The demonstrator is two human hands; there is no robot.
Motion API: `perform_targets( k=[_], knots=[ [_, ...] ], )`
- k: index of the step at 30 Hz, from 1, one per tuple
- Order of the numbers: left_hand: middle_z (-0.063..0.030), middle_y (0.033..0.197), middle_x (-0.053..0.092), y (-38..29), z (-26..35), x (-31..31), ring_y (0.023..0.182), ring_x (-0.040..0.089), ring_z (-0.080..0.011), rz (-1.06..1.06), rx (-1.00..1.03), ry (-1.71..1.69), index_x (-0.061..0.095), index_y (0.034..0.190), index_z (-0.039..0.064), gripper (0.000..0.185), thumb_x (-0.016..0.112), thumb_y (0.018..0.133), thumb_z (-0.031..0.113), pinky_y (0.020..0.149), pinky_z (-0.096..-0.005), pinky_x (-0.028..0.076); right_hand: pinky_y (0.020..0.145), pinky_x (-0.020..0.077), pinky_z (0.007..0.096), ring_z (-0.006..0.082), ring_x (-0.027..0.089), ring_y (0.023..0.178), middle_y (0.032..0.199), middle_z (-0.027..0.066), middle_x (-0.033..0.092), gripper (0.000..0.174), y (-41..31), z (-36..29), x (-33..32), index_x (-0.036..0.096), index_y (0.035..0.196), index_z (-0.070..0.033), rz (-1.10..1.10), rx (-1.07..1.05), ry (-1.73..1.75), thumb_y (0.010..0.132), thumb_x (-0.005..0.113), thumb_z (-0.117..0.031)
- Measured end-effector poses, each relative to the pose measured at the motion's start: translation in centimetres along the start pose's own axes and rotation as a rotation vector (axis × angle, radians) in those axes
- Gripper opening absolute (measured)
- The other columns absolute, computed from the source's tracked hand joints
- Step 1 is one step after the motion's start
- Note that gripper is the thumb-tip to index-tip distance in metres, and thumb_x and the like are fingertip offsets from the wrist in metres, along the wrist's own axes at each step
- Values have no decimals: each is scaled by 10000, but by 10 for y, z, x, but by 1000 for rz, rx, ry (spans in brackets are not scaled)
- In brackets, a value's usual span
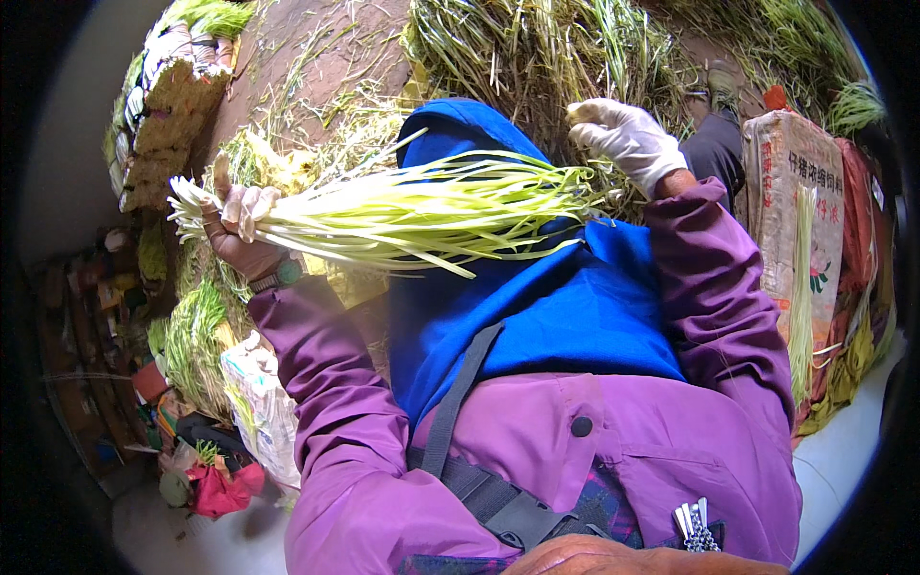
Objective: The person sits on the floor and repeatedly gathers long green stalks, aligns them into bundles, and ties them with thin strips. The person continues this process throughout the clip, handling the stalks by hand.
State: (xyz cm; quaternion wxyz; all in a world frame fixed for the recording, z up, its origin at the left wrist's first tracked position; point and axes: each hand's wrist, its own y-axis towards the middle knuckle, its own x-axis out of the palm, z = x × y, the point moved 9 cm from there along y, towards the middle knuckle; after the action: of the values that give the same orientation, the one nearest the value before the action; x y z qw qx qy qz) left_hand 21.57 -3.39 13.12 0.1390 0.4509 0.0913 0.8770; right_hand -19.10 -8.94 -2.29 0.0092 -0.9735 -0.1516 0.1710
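My left hand (244,215), in a pale glove with some fingers bare, grips a bunch of long yellow-green chives or similar leafy stalks (417,208) near its white stem ends. The leafy tips stretch to the right across the blue apron (532,309) over my lap. My right hand (624,136), in a whitish glove, is raised beyond the leaf tips with its fingers curled. Whether it pinches anything is too small to tell. A few thin leaf ends hang below it.
Heaped loose stalks (517,50) lie on the brown floor ahead. Bundled greens stand on a block (172,122) at upper left. A printed feed sack (790,215) with stalks on it stands at right, a white sack (262,402) at left. Another person's shoe (722,83) shows at upper right.
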Motion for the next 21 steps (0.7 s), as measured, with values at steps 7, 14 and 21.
perform_targets(
  k=[7, 14, 21],
  knots=[
    [57, 588, 469, 3, 11, -18, 454, 410, -63, 89, 112, -15, 490, 1314, -14, 506, 486, 934, 320, 709, -274, 411, 700, 488, 392, 338, 637, 779, 804, 172, 644, 224, -19, -47, 52, 656, 876, -65, -249, -135, -362, 814, 651, -280],
    [64, 620, 502, -8, 34, -45, 474, 444, -60, 174, 204, 8, 456, 1358, 21, 511, 498, 918, 276, 747, -293, 427, 763, 488, 412, 354, 605, 903, 982, 162, 604, 355, 5, -107, 4, 569, 1127, -68, 234, -649, -460, 801, 673, -161],
    [83, 643, 511, -45, 37, -89, 505, 466, -59, 293, 237, -100, 454, 1360, 26, 508, 482, 921, 280, 704, -326, 434, 688, 508, 393, 334, 609, 815, 905, 141, 599, 338, -44, -103, 25, 566, 1098, -65, 15, -608, -355, 800, 679, -175]
  ],
)
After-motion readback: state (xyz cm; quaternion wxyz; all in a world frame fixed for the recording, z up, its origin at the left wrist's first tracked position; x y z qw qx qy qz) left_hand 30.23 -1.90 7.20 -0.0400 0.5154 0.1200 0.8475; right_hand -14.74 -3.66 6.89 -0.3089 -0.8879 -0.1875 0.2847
